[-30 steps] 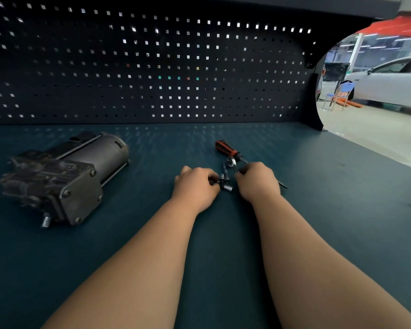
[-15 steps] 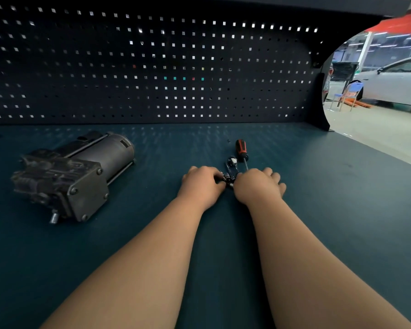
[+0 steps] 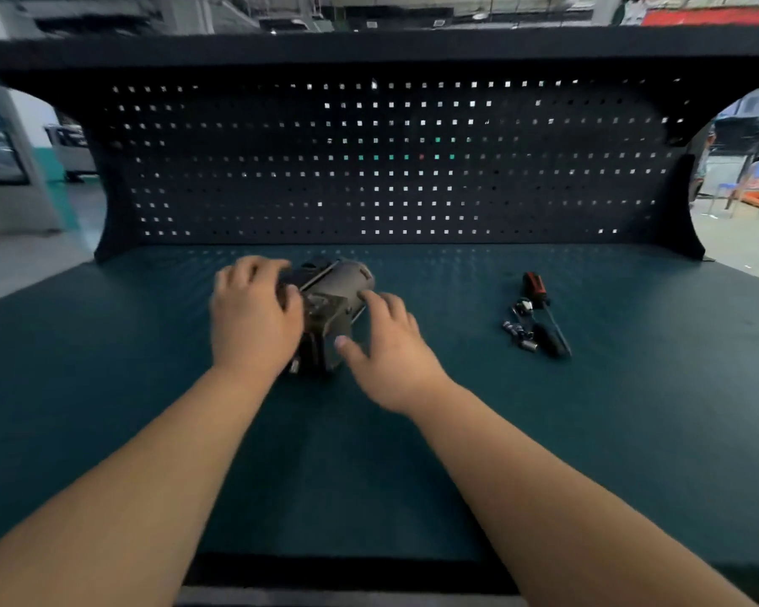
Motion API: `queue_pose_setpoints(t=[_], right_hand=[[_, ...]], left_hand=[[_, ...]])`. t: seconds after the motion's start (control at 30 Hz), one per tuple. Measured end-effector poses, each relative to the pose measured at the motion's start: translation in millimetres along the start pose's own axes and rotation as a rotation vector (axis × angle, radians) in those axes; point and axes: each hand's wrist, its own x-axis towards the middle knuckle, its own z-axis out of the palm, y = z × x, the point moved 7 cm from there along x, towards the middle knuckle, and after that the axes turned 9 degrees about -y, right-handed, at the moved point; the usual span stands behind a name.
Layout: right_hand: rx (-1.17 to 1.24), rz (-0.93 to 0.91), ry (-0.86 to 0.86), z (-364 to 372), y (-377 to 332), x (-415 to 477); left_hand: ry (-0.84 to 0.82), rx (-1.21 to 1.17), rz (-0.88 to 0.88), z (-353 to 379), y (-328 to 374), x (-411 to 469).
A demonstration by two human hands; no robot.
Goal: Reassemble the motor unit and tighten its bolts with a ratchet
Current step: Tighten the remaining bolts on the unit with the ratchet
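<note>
The grey motor unit (image 3: 334, 300) lies on the dark green bench top (image 3: 413, 475), left of centre, its cylindrical body pointing away from me. My left hand (image 3: 255, 319) lies over its left end with fingers curled round the housing. My right hand (image 3: 388, 350) is at its right side, fingers spread and fairly straight, fingertips touching the body. The picture is blurred. Off to the right lie a red-and-black-handled screwdriver (image 3: 537, 291), a black-handled tool (image 3: 549, 340) and a few small sockets or bolts (image 3: 520, 330), apart from both hands.
A black pegboard (image 3: 391, 168) closes off the back of the bench, with a shelf edge above it. The front edge of the bench runs along the bottom of the view. Open workshop floor shows past both sides.
Both hands have left the small tools and moved left onto the motor unit. The view has pulled back and swung left, so the tools now lie to the right.
</note>
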Motion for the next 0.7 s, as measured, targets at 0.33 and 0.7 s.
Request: queue_pose_setpoints(t=[0.33,0.7], right_hand=[[0.291,0.078,-0.094,25.3,12.4,42.9],[0.566,0.188,-0.064,-18.6,73.6,19.3]], left_hand=[[-0.404,-0.509,-0.4,69.8,-82.7,-31.1],[-0.519,-0.453,-0.18,84.3,-25.8,-40.4]])
